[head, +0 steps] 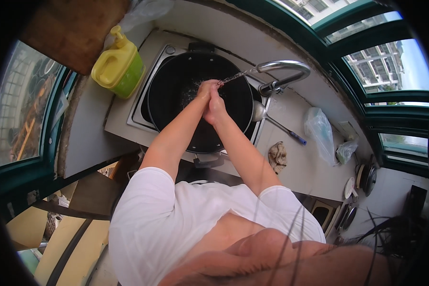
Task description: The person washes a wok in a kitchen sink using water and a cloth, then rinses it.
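My left hand (pixel 204 89) and my right hand (pixel 216 106) are pressed together above a large black wok (pixel 168 103). Water runs from a curved chrome faucet (pixel 286 65) onto the fingertips and splashes into the wok. I see nothing held between the palms, but most of the fingers are hidden where the hands overlap. The wok sits over a stainless steel sink (pixel 137 116), its two dark handles at the far and near sides. Beside its right edge, a metal wok spatula or ladle (pixel 260 111) with a blue-tipped handle rests against the sink.
Left of the sink stands a yellow-green pump bottle (pixel 118 69), below a brown wooden board (pixel 71 32). A crumpled cloth (pixel 277 157) and plastic bags (pixel 318 128) lie on the right counter (pixel 293 175). Green-framed windows (pixel 386 89) line the right side.
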Motion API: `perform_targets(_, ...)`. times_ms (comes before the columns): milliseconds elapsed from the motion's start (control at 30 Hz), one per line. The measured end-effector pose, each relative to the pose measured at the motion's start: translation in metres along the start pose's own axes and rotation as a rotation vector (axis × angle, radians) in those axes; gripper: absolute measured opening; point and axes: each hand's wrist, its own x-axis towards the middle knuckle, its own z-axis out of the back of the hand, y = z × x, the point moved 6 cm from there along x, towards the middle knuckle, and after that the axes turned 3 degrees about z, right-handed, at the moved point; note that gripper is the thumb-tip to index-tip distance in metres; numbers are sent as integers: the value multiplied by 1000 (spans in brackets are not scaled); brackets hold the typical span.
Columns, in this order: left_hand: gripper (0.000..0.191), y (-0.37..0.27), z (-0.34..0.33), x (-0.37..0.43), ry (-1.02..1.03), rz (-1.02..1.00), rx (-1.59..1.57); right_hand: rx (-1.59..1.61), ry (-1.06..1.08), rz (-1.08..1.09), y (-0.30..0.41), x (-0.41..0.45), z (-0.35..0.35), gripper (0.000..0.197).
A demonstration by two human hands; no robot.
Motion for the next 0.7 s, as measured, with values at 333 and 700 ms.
perform_targets(333,44,-31,29,-90,-158,39,-516,428,-32,-89,9,51,22,25)
perform_targets(700,19,-64,38,-72,94,-81,158,142,145,7,19,33,26,2)
